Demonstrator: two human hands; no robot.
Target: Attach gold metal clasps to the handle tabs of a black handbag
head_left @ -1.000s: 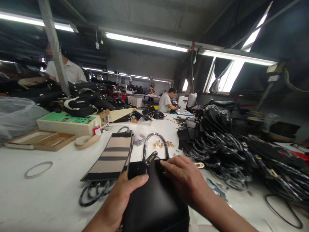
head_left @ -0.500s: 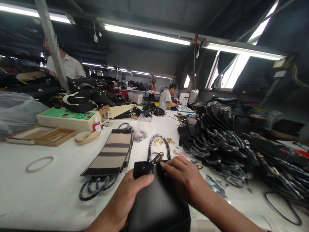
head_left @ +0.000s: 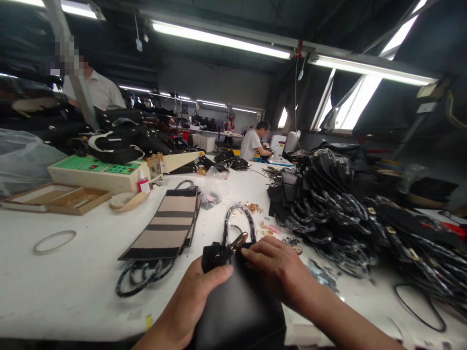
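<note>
Black bag [head_left: 239, 301] is gripped by the left hand [head_left: 193, 301]; its gold clasp [head_left: 238, 241], now raised, is pinched by the right hand [head_left: 279, 270].

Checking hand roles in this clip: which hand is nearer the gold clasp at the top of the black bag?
Right. The right hand has its fingertips just beside the gold clasp, on its right. The left hand grips the black bag lower down, left of the clasp.
</note>
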